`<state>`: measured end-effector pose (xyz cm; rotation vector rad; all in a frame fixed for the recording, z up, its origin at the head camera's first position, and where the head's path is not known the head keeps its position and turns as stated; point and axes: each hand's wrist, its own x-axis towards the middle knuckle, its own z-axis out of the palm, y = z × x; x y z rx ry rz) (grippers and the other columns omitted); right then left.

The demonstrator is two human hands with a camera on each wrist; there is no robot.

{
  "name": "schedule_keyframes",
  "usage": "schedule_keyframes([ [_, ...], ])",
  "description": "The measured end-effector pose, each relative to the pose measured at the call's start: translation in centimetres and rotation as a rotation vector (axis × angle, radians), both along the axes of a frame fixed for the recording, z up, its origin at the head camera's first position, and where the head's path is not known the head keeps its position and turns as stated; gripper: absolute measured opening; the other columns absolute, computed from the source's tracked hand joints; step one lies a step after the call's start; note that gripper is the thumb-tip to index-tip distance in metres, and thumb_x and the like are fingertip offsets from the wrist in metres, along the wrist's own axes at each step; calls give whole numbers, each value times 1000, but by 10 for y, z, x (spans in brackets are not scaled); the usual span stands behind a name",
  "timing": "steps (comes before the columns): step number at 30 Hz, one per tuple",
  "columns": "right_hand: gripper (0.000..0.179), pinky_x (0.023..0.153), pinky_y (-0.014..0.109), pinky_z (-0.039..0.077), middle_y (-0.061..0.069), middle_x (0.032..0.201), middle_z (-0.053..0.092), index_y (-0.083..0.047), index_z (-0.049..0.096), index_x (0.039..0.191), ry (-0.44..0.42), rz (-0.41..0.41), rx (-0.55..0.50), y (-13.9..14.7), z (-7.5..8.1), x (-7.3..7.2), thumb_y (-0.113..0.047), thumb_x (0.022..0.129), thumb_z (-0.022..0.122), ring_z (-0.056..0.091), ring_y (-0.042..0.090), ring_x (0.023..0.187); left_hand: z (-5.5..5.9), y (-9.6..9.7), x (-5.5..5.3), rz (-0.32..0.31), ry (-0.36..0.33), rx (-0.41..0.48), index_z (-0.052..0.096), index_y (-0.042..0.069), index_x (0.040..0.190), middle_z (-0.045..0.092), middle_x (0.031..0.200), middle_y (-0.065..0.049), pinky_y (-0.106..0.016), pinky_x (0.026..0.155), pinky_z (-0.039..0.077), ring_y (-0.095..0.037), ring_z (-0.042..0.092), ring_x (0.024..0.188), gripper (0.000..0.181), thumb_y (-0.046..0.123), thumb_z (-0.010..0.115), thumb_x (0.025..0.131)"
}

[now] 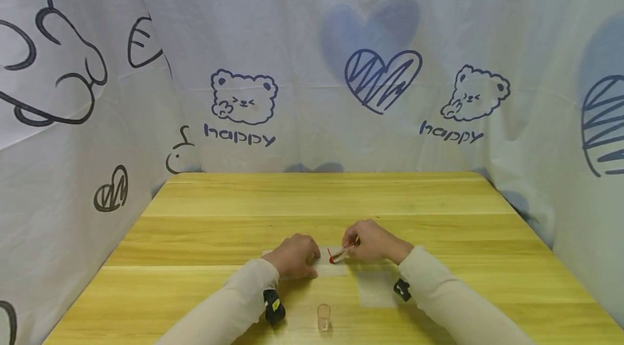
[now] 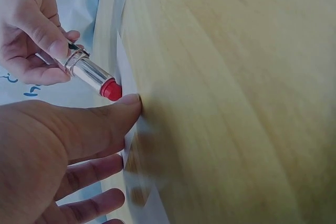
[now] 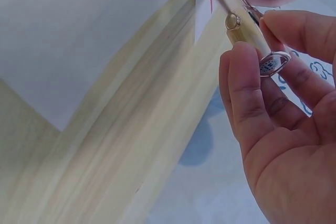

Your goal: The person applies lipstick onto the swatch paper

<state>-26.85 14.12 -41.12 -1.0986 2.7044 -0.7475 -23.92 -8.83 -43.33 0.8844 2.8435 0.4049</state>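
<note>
Pinching the lipstick (image 2: 92,76) in its fingers (image 3: 245,69), the right hand (image 1: 371,240) held it at the paper (image 1: 333,269); the left hand (image 1: 294,256) lay fingers spread, perhaps touching the paper. The left wrist view missed the red line (image 1: 329,253) the others showed.

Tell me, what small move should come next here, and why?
Perhaps slide the lipstick slightly across the paper strip: the right hand holds its red tip at a short red line, and the left hand rests on the strip.

There is 1 lipstick (image 2: 93,75), 2 paper sheets (image 1: 377,286), 1 clear container (image 1: 324,318).
</note>
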Motion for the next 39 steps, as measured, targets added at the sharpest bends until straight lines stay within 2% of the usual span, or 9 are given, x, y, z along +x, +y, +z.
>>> schedule_keyframes([
  [11,8,63,26,50,-7,77,65,-10,72,84,-16,35,9,0,2,1,-2,82,69,58,5,70,0,1,-1,6,-11,2,73,8,107,65,110,-3,-41,90,49,-26,58,107,35,25,83,79],
  [20,8,63,25,50,-7,78,65,-10,71,84,-40,46,25,1,5,5,-2,83,69,58,5,69,2,2,0,21,-29,-3,72,9,109,64,112,-3,-44,94,46,-27,56,110,35,25,82,80],
  [28,10,65,26,51,-9,77,64,-13,70,82,-79,36,48,1,7,6,-4,85,70,58,6,71,2,2,0,13,-18,6,73,8,106,65,110,-3,-42,92,47,-26,58,108,34,24,83,78],
  [39,10,63,25,50,-10,77,64,-13,71,82,-84,66,43,2,8,8,-4,86,70,57,4,68,2,2,0,15,-18,21,74,7,105,67,109,-5,-40,89,50,-26,60,106,33,23,84,77],
])
